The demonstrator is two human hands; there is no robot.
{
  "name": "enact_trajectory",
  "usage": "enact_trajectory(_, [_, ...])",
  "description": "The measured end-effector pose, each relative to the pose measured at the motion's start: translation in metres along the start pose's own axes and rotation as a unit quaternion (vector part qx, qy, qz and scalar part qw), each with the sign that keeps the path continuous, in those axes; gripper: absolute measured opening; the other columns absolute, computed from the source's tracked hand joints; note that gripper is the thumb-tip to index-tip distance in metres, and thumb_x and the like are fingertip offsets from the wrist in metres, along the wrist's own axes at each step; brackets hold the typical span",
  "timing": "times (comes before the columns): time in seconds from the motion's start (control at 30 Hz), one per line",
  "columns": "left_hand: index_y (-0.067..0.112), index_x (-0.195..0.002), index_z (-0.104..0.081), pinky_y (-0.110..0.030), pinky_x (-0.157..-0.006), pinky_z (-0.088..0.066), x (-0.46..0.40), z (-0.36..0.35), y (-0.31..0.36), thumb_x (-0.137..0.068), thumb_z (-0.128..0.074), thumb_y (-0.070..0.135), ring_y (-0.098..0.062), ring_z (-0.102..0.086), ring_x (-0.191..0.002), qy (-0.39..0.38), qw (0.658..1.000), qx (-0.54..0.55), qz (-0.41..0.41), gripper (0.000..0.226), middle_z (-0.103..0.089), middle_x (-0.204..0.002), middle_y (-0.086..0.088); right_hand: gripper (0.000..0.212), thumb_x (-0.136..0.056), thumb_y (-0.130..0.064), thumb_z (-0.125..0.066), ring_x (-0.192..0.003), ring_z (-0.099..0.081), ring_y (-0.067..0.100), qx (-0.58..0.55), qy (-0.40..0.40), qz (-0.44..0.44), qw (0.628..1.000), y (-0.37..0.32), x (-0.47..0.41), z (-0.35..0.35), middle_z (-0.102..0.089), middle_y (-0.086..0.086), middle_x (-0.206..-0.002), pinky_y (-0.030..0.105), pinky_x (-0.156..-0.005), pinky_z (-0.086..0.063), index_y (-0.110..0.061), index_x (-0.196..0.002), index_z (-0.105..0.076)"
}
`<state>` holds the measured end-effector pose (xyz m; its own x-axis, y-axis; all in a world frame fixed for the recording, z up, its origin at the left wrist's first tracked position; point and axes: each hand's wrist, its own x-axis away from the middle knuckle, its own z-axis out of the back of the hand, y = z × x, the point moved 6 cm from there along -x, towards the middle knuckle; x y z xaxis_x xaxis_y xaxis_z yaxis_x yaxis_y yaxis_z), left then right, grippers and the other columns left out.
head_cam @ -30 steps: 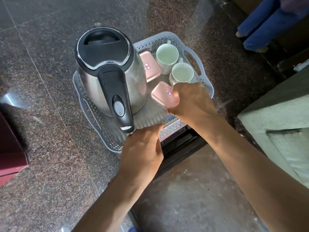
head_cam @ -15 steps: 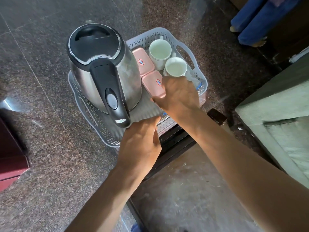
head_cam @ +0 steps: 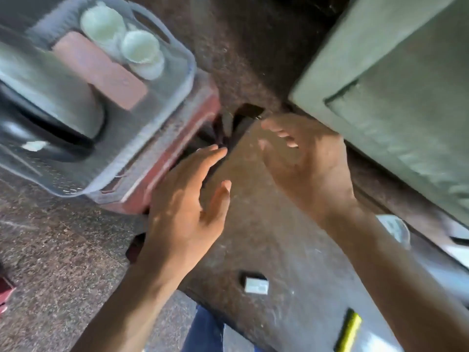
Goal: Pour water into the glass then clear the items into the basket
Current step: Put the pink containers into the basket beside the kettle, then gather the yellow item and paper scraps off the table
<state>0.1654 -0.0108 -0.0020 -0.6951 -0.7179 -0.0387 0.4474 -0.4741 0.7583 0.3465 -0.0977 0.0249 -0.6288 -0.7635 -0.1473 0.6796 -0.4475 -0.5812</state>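
Note:
The view is blurred by motion. A grey perforated basket [head_cam: 152, 138] sits at the upper left on a red stand. In it stand a steel kettle [head_cam: 50, 82] with a black handle, two pink boxes [head_cam: 101, 69] and two white cups [head_cam: 139, 48]. My left hand [head_cam: 185, 204] hovers below the basket's near right corner, fingers spread and holding nothing. My right hand [head_cam: 307, 163] is further right, palm turned inward, also empty. Neither hand touches the basket.
A grey-green cushioned seat [head_cam: 396, 92] fills the upper right. The dark speckled floor [head_cam: 50, 250] lies at the left. On the dusty brown surface below my hands lie a small matchbox-like item [head_cam: 256, 284] and a yellow-green stick [head_cam: 349, 331].
Both hands have let go of the basket and its contents and pulled back toward me. The view has swung right and down, so the basket now sits at the upper left.

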Motion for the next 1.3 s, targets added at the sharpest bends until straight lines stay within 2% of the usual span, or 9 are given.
enact_trajectory(0.1, [0.012, -0.143, -0.069, -0.033, -0.119, -0.050, 0.033, -0.049, 0.021, -0.099, -0.069, 0.025, -0.014, -0.066, -0.137, -0.083, 0.996, 0.007, -0.022, 0.045, -0.070, -0.145, 0.002, 0.027, -0.092, -0.026, -0.077, -0.097, -0.077, 0.016, 0.019, -0.004, -0.071, 0.997, 0.061, 0.068, 0.033, -0.079, -0.004, -0.116, 0.037, -0.085, -0.063, -0.022, -0.119, -0.078])
enact_trajectory(0.23, [0.020, -0.143, -0.070, -0.011, -0.118, -0.038, 0.081, -0.117, 0.052, -0.100, -0.072, 0.024, -0.007, -0.064, -0.135, -0.186, 0.982, 0.006, -0.034, 0.043, -0.070, -0.144, 0.008, 0.031, -0.088, -0.028, -0.070, -0.095, -0.078, 0.026, 0.058, -0.041, -0.151, 0.986, 0.131, 0.161, 0.062, -0.079, 0.000, -0.116, 0.040, -0.078, -0.064, -0.022, -0.117, -0.077])
enact_trajectory(0.37, [0.020, -0.141, -0.071, -0.020, -0.114, -0.044, 0.126, -0.180, 0.083, -0.095, -0.067, 0.031, -0.006, -0.064, -0.133, -0.264, 0.964, 0.000, -0.041, 0.048, -0.071, -0.143, 0.009, 0.034, -0.087, -0.024, -0.076, -0.105, -0.074, 0.032, 0.088, -0.104, -0.241, 0.961, 0.184, 0.254, 0.072, -0.077, 0.003, -0.118, 0.046, -0.082, -0.063, -0.023, -0.122, -0.075])
enact_trajectory(0.47, [0.018, -0.136, -0.074, -0.009, -0.108, -0.044, 0.155, -0.220, 0.104, -0.097, -0.069, 0.021, -0.003, -0.064, -0.125, -0.298, 0.953, 0.007, -0.058, 0.040, -0.074, -0.136, 0.007, 0.035, -0.086, -0.027, -0.079, -0.109, -0.070, 0.032, 0.092, -0.131, -0.302, 0.940, 0.210, 0.313, 0.074, -0.076, 0.002, -0.117, 0.043, -0.083, -0.061, -0.026, -0.121, -0.074])
enact_trajectory(0.63, [0.018, -0.137, -0.074, -0.007, -0.108, -0.040, 0.189, -0.272, 0.127, -0.099, -0.071, 0.005, -0.009, -0.068, -0.123, -0.335, 0.942, 0.003, -0.026, 0.040, -0.075, -0.135, 0.006, 0.041, -0.092, -0.045, -0.070, -0.113, -0.064, 0.029, 0.088, -0.184, -0.409, 0.889, 0.242, 0.390, 0.056, -0.063, 0.000, -0.121, 0.038, -0.081, -0.056, -0.031, -0.128, -0.058])
enact_trajectory(0.7, [0.018, -0.137, -0.073, 0.000, -0.108, -0.035, 0.196, -0.285, 0.133, -0.099, -0.070, 0.003, -0.002, -0.062, -0.122, -0.333, 0.943, 0.002, -0.020, 0.041, -0.072, -0.136, 0.009, 0.050, -0.092, -0.051, -0.069, -0.113, -0.064, 0.029, 0.072, -0.201, -0.431, 0.877, 0.249, 0.409, 0.046, -0.057, 0.001, -0.124, 0.039, -0.085, -0.056, -0.031, -0.133, -0.048])
enact_trajectory(0.87, [0.027, -0.143, -0.068, -0.012, -0.109, -0.038, 0.209, -0.309, 0.132, -0.103, -0.059, 0.021, 0.010, -0.054, -0.122, -0.335, 0.942, -0.001, 0.000, 0.042, -0.062, -0.135, 0.022, 0.059, -0.090, -0.048, -0.076, -0.102, -0.071, 0.032, 0.034, -0.189, -0.451, 0.872, 0.259, 0.426, 0.027, -0.064, 0.004, -0.118, 0.041, -0.081, -0.057, -0.028, -0.131, -0.038])
enact_trajectory(1.07, [0.033, -0.151, -0.059, -0.043, -0.124, -0.046, 0.222, -0.327, 0.115, -0.106, -0.051, 0.028, -0.009, -0.059, -0.142, -0.370, 0.927, 0.019, 0.061, 0.046, -0.064, -0.151, 0.012, 0.051, -0.090, -0.027, -0.072, -0.081, -0.071, 0.036, -0.008, -0.161, -0.433, 0.887, 0.260, 0.421, 0.016, -0.071, 0.008, -0.102, 0.034, -0.063, -0.041, -0.028, -0.121, -0.032])
enact_trajectory(1.3, [0.022, -0.157, -0.056, -0.037, -0.121, -0.048, 0.227, -0.334, 0.113, -0.109, -0.058, 0.019, -0.009, -0.061, -0.139, -0.386, 0.916, 0.024, 0.110, 0.048, -0.063, -0.154, 0.004, 0.041, -0.081, -0.023, -0.073, -0.069, -0.067, 0.034, -0.078, -0.080, -0.445, 0.888, 0.270, 0.408, 0.040, -0.071, 0.002, -0.078, 0.037, -0.060, -0.050, -0.029, -0.113, -0.048])
